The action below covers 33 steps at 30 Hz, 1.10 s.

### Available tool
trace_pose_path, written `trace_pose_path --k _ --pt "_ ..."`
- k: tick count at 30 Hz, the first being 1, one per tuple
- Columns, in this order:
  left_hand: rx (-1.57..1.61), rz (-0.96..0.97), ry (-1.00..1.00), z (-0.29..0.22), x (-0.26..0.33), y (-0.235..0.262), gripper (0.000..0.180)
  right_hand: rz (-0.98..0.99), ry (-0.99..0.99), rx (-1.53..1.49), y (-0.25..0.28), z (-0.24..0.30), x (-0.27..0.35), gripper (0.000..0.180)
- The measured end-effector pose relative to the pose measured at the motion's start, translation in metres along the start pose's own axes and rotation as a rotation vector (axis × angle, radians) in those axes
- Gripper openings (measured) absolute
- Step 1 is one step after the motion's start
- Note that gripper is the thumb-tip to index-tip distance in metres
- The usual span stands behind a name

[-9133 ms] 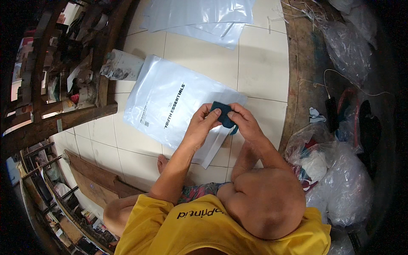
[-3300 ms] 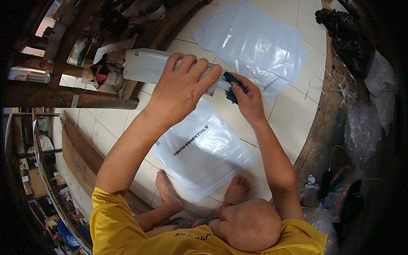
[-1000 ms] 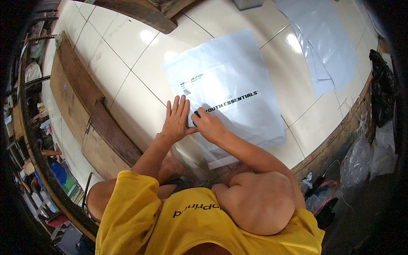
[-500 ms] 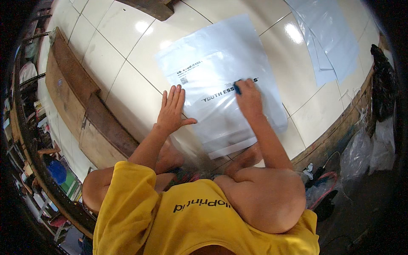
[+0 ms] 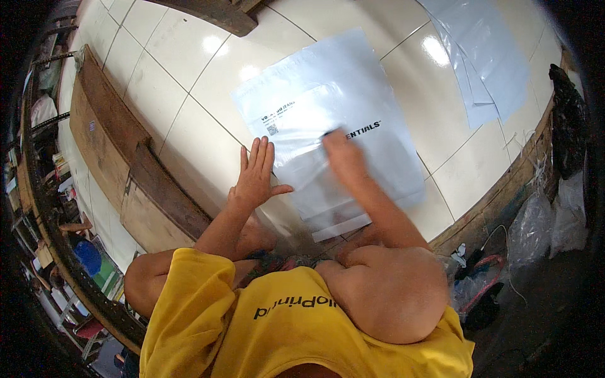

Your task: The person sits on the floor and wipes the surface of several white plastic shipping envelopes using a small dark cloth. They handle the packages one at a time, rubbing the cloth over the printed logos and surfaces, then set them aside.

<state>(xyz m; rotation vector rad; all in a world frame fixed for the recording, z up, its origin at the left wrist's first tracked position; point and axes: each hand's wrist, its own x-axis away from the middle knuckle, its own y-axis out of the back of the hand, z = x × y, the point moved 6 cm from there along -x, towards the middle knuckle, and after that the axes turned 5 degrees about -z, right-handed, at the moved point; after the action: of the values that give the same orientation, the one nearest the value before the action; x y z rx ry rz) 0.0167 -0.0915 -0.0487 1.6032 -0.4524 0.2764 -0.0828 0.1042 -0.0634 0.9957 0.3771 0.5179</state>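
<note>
A white plastic mailer bag point(image 5: 372, 101) with black print lies flat on the tiled floor. My left hand point(image 5: 255, 175) rests palm down at its left edge, fingers spread, holding nothing. My right hand point(image 5: 345, 157) is blurred with motion on the middle of the bag. Its fingers are closed over a small dark tool point(image 5: 328, 133), of which only the tip shows against the plastic.
More clear plastic sheets point(image 5: 482, 60) lie at the upper right. Wooden boards point(image 5: 107, 135) run along the left and a wooden beam point(image 5: 217, 12) crosses the top. A wooden kerb point(image 5: 504, 186) and stuffed plastic bags point(image 5: 545, 220) line the right.
One second ago my right hand was beside my left hand; it has since swept out across the bag with the dark tool. My left hand has stayed flat at the bag's edge.
</note>
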Motion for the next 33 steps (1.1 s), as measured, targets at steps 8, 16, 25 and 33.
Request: trace_pose_path --k 8,16,25,33 --pt "-0.060 0.128 0.023 -0.002 -0.005 0.005 0.129 -0.062 -0.147 -0.154 0.028 -0.048 -0.005 0.019" --pt "-0.049 0.076 0.028 0.001 0.004 -0.003 0.130 0.079 -0.122 -0.024 0.003 -0.009 -0.003 0.020" --pt "0.017 -0.039 -0.013 0.001 0.001 -0.004 0.137 -0.077 -0.215 -0.211 0.055 -0.031 -0.016 0.021" --pt "0.007 -0.040 -0.024 -0.002 0.006 -0.003 0.134 -0.058 0.071 -0.061 0.003 0.019 0.000 0.014"
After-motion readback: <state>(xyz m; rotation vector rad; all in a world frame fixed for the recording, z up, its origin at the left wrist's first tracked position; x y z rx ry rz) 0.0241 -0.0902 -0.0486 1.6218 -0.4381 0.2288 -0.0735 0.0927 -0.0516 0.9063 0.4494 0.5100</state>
